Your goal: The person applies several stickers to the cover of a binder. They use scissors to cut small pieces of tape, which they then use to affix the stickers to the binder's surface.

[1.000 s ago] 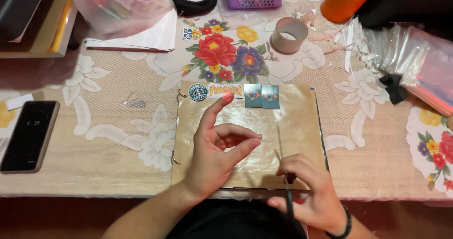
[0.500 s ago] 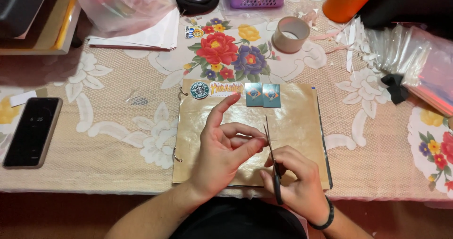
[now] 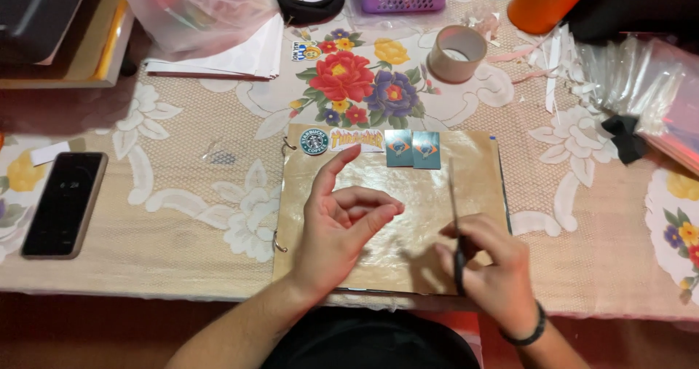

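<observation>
floral lace tablecloth [image 3: 182,194] covers the table, and a ring-bound brown album page [image 3: 397,216] lies flat on it right in front of the person, under both hands. the left hand [image 3: 342,227] hovers over the page's left half with thumb and bent fingers pinched together, index finger raised; whether some small scrap sits in that pinch cannot be told. the right hand [image 3: 491,274] is closed around the dark handles of a pair of scissors [image 3: 456,227], whose thin blades run up and away from the body, over the page's right half. the pinch lies just left of the blades, near but apart, so the right hand is the nearer one to the tool. stickers [image 3: 378,144] line the page's top edge. a black phone [image 3: 64,203] rests far left, and a tape roll [image 3: 456,53] stands beyond the page.
</observation>
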